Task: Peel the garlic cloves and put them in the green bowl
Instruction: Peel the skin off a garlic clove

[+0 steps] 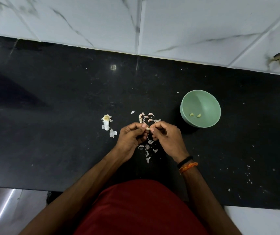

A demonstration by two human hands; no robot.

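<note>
Shirt (pixel 141 211): red cloth at 6 o'clock, closest to the lens, forearms reaching out past it.
Clove (pixel 147 128): dead centre, a pale sliver pinched between both hands, held up off the counter.
Left hand (pixel 132 135): fingers curled in tight, thumb and forefinger nipping the clove's left end.
Right hand (pixel 167 135): fingers curled too, tips pinching the clove's right end; the two hands touch at the clove.
Wristbands (pixel 186 164): one black, one orange, on the right wrist.
Cloves (pixel 146 117): unpeeled ones in a loose cluster just at 12 o'clock of the hands.
Skins (pixel 146 150): papery scraps scattered under and at 6 o'clock of the hands.
Root (pixel 106 122): stripped bulb base and husk at 9 o'clock, near the left hand.
Bowl (pixel 189 100): green, upright at 2 o'clock, well apart from the hands, two peeled cloves (pixel 195 115) lying in its bottom.
Counter (pixel 51 124): black, flecked with white crumbs.
Wall (pixel 186 22): white marbled tiles at 12 o'clock.
</note>
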